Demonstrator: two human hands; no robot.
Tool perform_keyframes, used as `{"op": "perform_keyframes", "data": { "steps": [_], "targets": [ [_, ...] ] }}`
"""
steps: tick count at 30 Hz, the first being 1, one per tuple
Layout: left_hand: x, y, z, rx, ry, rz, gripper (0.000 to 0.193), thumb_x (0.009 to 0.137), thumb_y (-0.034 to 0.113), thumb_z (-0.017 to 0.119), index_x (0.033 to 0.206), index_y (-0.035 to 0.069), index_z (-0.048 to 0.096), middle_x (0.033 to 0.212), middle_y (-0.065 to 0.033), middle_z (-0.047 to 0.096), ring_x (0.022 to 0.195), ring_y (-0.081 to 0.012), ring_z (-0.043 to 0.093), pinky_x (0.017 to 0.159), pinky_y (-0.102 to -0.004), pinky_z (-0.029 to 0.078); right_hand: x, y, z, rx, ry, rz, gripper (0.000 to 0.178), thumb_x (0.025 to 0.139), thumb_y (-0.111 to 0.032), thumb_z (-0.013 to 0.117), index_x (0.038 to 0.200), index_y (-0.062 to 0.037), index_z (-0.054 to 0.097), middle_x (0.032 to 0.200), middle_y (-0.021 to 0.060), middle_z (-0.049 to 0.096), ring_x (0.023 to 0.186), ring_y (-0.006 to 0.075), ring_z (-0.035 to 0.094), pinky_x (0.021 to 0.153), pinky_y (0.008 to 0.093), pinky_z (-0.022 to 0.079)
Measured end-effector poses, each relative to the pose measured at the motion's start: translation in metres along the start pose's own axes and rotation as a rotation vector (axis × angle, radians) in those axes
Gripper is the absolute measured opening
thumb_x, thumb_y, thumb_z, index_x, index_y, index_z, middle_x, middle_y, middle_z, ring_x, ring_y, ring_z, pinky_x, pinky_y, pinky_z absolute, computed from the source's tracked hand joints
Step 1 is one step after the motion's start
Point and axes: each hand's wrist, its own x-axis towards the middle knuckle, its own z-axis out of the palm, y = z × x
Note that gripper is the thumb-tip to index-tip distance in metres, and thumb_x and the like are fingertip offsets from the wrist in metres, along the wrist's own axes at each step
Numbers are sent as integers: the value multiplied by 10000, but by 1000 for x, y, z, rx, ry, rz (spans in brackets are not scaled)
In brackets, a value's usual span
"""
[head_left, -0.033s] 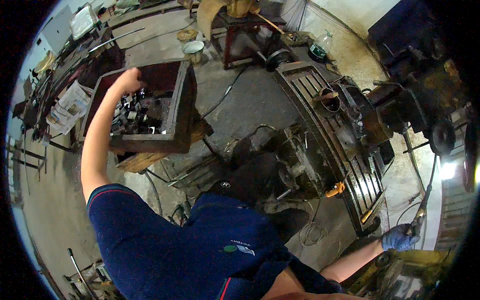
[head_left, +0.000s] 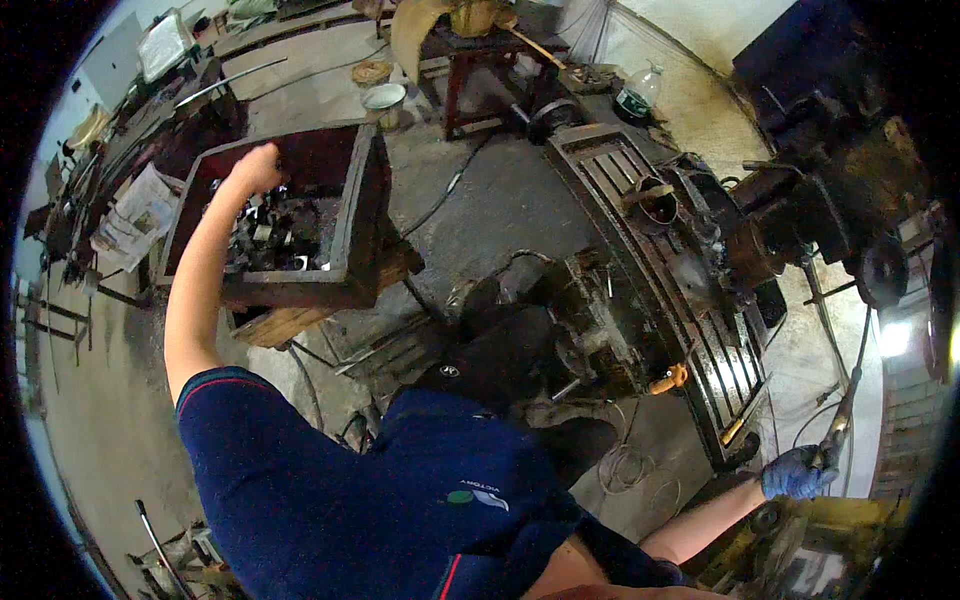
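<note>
My bare left hand (head_left: 259, 168) is over the far part of a dark wooden box (head_left: 362, 215), its fingers curled downward. Whether it holds a piece is hidden by the hand itself. Small dark and shiny metal pieces (head_left: 278, 232) lie heaped in the box below it. Far to the right, my right hand (head_left: 795, 474) wears a blue glove and is closed round a dark, slim tool (head_left: 838, 432) with a brass-coloured part. A dark hose or cable (head_left: 861, 345) runs up from that tool.
A long slotted machine table (head_left: 650, 255) stretches along the right, with an orange-handled tool (head_left: 668, 379) at its near edge. A wooden stand (head_left: 290, 325) bears the box. Farther off are a white bucket (head_left: 384, 102) and a plastic bottle (head_left: 640, 92). Thin cable coils (head_left: 627, 468) lie low by the machine.
My left hand has shifted very slightly lower over the box. My right hand keeps its grip on the tool in nearly the same place.
</note>
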Motion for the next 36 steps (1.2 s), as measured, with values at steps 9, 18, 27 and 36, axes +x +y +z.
{"op": "perform_keyframes", "data": {
  "steps": [9,18,27,36],
  "targets": [
    [0,-5,45,321,-58,368,364,552,52,654,903,35,559,894,-154,586,901,-327,552,788,-404,448,-5,-24,-3,618,54,307,207,830,-71,481,907,67,614,896,165,632,801,213,593,726,341,490],
    [17,-40,100,640,9,384,303,683,105,580,980,50,560,940,-126,567,847,-271,583,679,-390,462,7,-34,-7,1089,45,566,330,816,-160,464,996,88,586,1026,210,595,995,307,553,926,410,389],
    [27,24,75,865,-281,473,137,741,205,586,841,153,665,871,-41,648,824,-222,633,661,-404,469,39,-47,-8,1110,87,480,351,823,-285,541,893,55,597,969,201,616,791,209,560,785,343,423],
    [16,31,69,840,-166,561,94,720,170,571,745,159,661,768,-33,657,746,-214,644,603,-360,458,61,-45,-9,1128,57,483,283,857,-206,542,972,42,617,913,129,637,768,159,582,770,304,453]
  ]
}}
